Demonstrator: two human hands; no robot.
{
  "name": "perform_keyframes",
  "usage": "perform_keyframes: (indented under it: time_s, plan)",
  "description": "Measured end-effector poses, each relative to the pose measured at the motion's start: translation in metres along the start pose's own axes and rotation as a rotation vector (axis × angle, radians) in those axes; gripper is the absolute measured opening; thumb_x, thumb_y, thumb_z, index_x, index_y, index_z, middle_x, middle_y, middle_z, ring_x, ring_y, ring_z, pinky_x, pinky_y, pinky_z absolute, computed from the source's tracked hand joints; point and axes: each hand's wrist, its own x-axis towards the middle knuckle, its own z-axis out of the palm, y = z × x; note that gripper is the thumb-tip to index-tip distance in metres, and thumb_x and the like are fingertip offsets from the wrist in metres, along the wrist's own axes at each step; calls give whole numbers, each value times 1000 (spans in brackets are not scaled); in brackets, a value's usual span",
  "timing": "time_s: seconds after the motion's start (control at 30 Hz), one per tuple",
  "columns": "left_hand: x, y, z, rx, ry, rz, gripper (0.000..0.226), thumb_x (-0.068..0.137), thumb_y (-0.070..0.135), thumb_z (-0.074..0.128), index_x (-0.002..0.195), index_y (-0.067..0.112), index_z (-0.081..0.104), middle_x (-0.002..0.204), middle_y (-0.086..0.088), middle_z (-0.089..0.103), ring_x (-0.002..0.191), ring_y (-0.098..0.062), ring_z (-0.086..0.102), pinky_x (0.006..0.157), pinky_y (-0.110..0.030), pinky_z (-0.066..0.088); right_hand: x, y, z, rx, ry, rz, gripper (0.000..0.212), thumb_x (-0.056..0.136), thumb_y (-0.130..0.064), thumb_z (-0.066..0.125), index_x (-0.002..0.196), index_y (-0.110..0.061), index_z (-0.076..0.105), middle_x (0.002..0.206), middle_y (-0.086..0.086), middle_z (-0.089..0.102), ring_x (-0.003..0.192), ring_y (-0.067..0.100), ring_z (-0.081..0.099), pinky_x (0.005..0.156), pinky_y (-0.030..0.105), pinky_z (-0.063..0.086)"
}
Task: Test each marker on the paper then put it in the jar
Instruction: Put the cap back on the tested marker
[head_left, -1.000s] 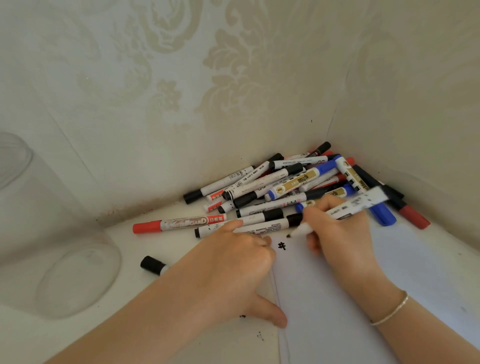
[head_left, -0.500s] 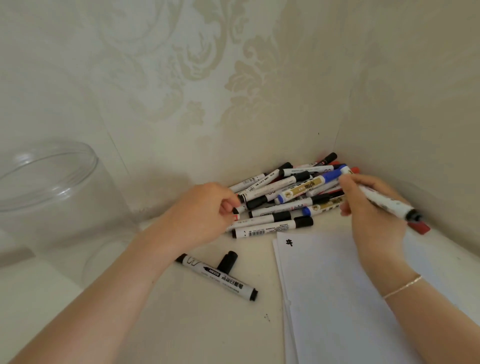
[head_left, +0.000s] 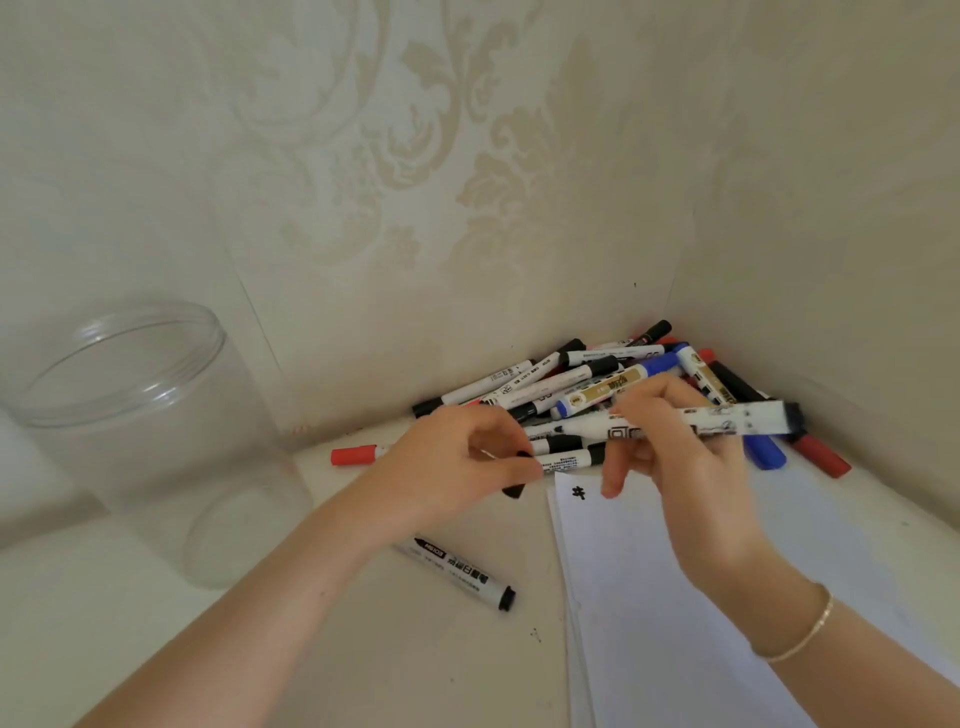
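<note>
My right hand (head_left: 680, 467) grips a white marker (head_left: 737, 422) and holds it level above the top edge of the paper (head_left: 727, 597); its black end points right. Just to the left, my left hand (head_left: 457, 462) pinches a black cap (head_left: 514, 489) between thumb and fingers. A small black test mark (head_left: 578, 492) sits at the paper's top left corner. The clear jar (head_left: 119, 358) stands open and empty at the left. A pile of markers (head_left: 597, 379) fills the corner behind both hands.
One black-capped white marker (head_left: 457, 571) lies loose on the table below my left wrist. A red-capped marker (head_left: 353, 455) pokes out left of my left hand. Patterned walls close the corner behind and to the right.
My left hand has picked the black cap up from the table. My right hand has swung the marker level and brought it left, close to the left hand.
</note>
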Motion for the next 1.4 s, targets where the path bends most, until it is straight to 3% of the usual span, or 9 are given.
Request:
perform_keyframes:
  time_s: [0.13, 0.33, 0.5, 0.67, 0.83, 0.93, 1.03, 1.13, 1.4]
  plan:
    - [-5, -2, 4, -264, 94, 53, 16, 73, 18, 81, 81, 22, 67, 79, 5, 75, 75, -11, 70, 82, -32, 53, 1, -10, 2, 156, 43, 40, 29, 89, -8, 52, 62, -2, 43, 44, 18, 41, 32, 22, 41, 46, 24, 45]
    - [-8, -1, 10, -264, 155, 133, 24, 67, 15, 86, 79, 26, 69, 76, 12, 72, 78, -6, 69, 79, -19, 53, -2, -8, 9, -13, -4, 45, 37, 80, -20, 53, 76, 15, 42, 60, 44, 39, 40, 31, 46, 62, 59, 47]
    - [-9, 2, 11, -188, 151, 191, 24, 67, 18, 86, 79, 31, 69, 81, 11, 73, 81, -1, 68, 81, -13, 50, -4, -5, 11, -127, -23, 55, 23, 91, -6, 49, 77, 12, 46, 51, 28, 53, 43, 30, 46, 58, 43, 52]
    - [-10, 8, 13, -159, 117, 217, 16, 73, 20, 82, 82, 27, 70, 80, 14, 73, 78, 3, 67, 72, -8, 46, 3, 0, 10, -153, -180, 167, 22, 92, -8, 52, 74, 4, 51, 42, 9, 41, 37, 16, 35, 50, 34, 40]
    - [-13, 6, 16, -501, 40, 178, 7, 92, 15, 59, 94, 13, 65, 71, 8, 62, 52, -7, 47, 49, -19, 37, 13, -11, 0, -13, -384, 349, 24, 83, -25, 67, 82, -3, 59, 56, 6, 49, 45, 15, 42, 47, 23, 41]
    - [-11, 5, 15, -707, 0, 91, 13, 90, 15, 62, 77, 19, 64, 67, 3, 57, 49, -7, 30, 46, -17, 28, 21, -22, -3, -28, -197, 299, 29, 78, -34, 70, 72, -6, 63, 54, 7, 53, 44, 18, 42, 41, 24, 38]
    - [-7, 12, 12, -671, 187, -5, 18, 78, 21, 56, 63, 17, 47, 59, 1, 40, 45, -7, 24, 43, -19, 24, 25, -25, 1, -271, 1, 63, 37, 88, -17, 64, 56, -9, 47, 40, -2, 39, 38, 13, 31, 37, 18, 26]
    - [-1, 21, 13, -495, 456, 4, 41, 85, 20, 59, 53, 20, 33, 52, 4, 27, 46, -9, 22, 47, -24, 22, 16, -20, 13, -507, 39, -104, 36, 89, -14, 56, 61, -4, 37, 50, 0, 34, 47, 10, 26, 44, 22, 25]
    - [-23, 65, -34, -117, 692, 263, 38, 87, 20, 60, 57, 14, 39, 44, 8, 33, 43, -7, 29, 42, -14, 27, -5, -48, 42, 65, -11, 107, 50, 97, -14, 49, 53, -21, 25, 41, -9, 19, 36, 11, 15, 42, 22, 17]
